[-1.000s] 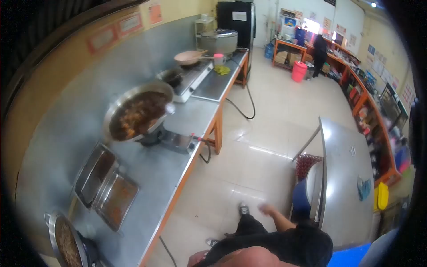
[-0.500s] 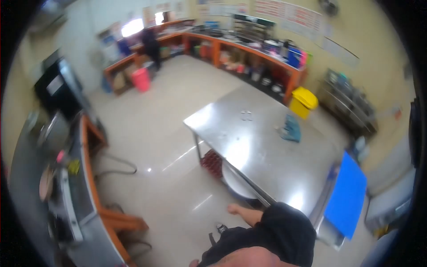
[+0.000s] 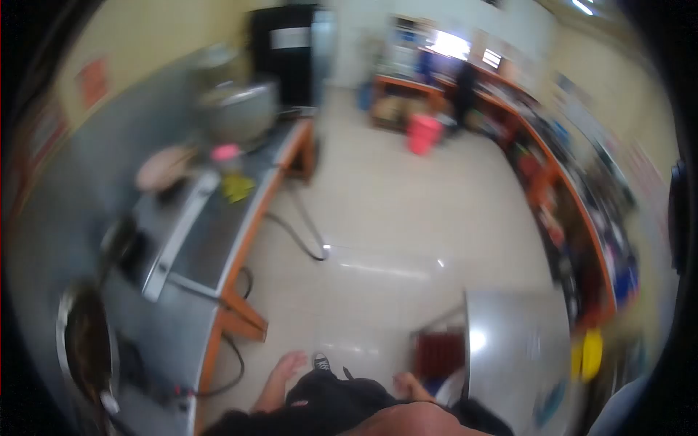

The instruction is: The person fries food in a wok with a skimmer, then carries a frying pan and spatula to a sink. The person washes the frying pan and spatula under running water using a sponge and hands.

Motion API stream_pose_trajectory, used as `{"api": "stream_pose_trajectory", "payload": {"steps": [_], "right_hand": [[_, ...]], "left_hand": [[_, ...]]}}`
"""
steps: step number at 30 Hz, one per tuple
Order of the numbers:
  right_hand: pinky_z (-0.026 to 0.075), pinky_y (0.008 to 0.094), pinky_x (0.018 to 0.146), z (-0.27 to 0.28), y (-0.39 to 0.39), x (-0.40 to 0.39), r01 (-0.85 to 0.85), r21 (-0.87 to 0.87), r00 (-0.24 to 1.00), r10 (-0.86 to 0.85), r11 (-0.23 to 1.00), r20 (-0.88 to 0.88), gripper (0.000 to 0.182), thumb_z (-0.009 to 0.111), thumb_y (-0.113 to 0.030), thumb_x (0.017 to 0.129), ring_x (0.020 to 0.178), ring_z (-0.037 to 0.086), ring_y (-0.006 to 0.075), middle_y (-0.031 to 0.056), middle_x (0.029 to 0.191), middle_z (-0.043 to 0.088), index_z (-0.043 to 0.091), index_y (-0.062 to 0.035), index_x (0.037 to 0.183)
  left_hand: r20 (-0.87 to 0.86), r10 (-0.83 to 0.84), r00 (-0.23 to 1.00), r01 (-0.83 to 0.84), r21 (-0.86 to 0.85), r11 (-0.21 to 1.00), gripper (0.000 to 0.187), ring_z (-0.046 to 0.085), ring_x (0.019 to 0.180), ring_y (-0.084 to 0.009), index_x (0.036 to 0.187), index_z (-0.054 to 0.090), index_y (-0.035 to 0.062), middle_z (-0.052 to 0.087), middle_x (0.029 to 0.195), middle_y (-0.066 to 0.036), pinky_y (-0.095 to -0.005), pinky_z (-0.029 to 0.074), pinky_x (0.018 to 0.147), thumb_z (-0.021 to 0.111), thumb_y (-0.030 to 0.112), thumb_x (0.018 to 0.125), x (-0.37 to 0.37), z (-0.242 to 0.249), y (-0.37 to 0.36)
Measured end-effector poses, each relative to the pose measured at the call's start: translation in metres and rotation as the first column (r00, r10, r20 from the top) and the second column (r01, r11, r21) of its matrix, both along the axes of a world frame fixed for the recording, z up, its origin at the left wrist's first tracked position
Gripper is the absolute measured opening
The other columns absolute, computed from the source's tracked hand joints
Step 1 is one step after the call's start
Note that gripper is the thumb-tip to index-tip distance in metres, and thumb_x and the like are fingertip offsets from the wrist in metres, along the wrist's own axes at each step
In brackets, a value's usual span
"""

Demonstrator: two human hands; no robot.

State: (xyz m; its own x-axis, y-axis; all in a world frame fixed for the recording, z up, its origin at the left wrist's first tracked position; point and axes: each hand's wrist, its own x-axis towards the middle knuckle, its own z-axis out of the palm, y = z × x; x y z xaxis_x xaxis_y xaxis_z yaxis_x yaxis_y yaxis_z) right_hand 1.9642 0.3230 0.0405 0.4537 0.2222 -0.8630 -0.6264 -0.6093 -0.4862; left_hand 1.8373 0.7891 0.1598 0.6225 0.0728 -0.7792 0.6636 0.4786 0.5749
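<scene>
The picture is smeared by motion. My left hand (image 3: 289, 363) hangs low beside my dark trousers, empty, with its fingers loosely apart, close to the orange leg of the steel counter (image 3: 211, 240). My right hand (image 3: 406, 382) hangs at my other side, near a red crate (image 3: 440, 354) under the steel table (image 3: 512, 349). It is too blurred to read its fingers, and nothing shows in it. My shoe (image 3: 320, 361) points forward on the tiled floor.
The counter along the left wall carries a wok (image 3: 81, 349), a stove, a pan (image 3: 163, 167), a pink cup (image 3: 225, 152) and a big pot (image 3: 236, 109). A hose (image 3: 298, 236) lies on the floor. Farther off are a red bucket (image 3: 424, 133), a person (image 3: 463, 94) and orange shelving.
The view swung right to the steel table, then back left along the counter. My left hand has come into view at my side. My right hand has dropped lower.
</scene>
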Motion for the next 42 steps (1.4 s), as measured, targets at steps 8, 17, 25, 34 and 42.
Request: {"api": "stream_pose_trajectory", "payload": {"steps": [8,17,25,34,42], "right_hand": [[0.051,0.0347,0.064,0.083,0.103,0.194,0.126,0.006,0.992,-0.126,0.992,0.012,0.025,0.048,-0.023,0.093,0.072,0.059,0.0207,0.0109,0.082,0.061,0.061,-0.0016,0.092],[0.049,0.0292,0.052,0.076,0.203,0.455,-0.138,0.100,0.987,0.129,0.985,0.096,0.023,0.047,-0.017,0.090,0.063,0.058,0.0176,0.0081,0.079,0.061,0.060,-0.0028,0.102],[0.050,0.0302,0.067,0.228,0.367,0.601,-0.044,0.338,0.847,-0.145,0.940,0.512,0.033,0.048,-0.031,0.098,0.081,0.060,0.0185,0.0091,0.097,0.063,0.056,-0.0047,0.117],[0.052,0.0301,0.064,0.170,0.333,0.577,0.106,0.221,0.976,-0.144,0.970,0.163,0.026,0.050,-0.026,0.097,0.077,0.063,0.0195,0.0103,0.100,0.065,0.059,-0.0079,0.115],[0.051,0.0269,0.062,0.160,0.285,0.667,-0.090,0.293,0.974,0.022,0.952,0.225,0.025,0.050,-0.024,0.097,0.074,0.062,0.0157,0.0075,0.094,0.065,0.060,-0.0067,0.112]], "left_hand": [[0.374,0.612,0.697,-0.590,-0.185,0.786,0.046,0.052,0.118,-0.0246,0.135,0.044,0.0107,0.052,0.130,-0.010,-0.0443,0.044,0.098,0.049,0.035,0.096,0.244,0.080,0.193],[0.552,0.804,0.220,-0.960,-0.025,0.280,0.072,0.043,0.126,-0.0334,0.140,0.032,0.0123,0.043,0.137,-0.019,-0.0484,0.038,0.104,0.064,0.047,0.086,0.363,0.194,0.463],[0.518,0.837,0.175,-0.885,-0.290,0.365,0.035,0.057,0.064,-0.0121,0.103,0.054,0.0094,0.058,0.082,-0.001,-0.0221,0.050,0.056,0.068,0.037,0.087,0.391,0.203,0.630],[0.616,0.767,0.179,-0.925,-0.161,0.345,0.022,0.033,0.044,-0.0042,0.082,0.046,0.0148,0.035,0.057,0.008,-0.0209,0.027,0.040,0.051,0.029,0.099,0.368,0.225,0.516],[0.506,0.754,0.420,-0.907,0.194,0.375,0.018,0.031,0.040,-0.0031,0.090,0.047,0.0133,0.036,0.057,0.007,-0.0192,0.022,0.034,0.051,0.029,0.099,0.399,0.316,0.273]]}}
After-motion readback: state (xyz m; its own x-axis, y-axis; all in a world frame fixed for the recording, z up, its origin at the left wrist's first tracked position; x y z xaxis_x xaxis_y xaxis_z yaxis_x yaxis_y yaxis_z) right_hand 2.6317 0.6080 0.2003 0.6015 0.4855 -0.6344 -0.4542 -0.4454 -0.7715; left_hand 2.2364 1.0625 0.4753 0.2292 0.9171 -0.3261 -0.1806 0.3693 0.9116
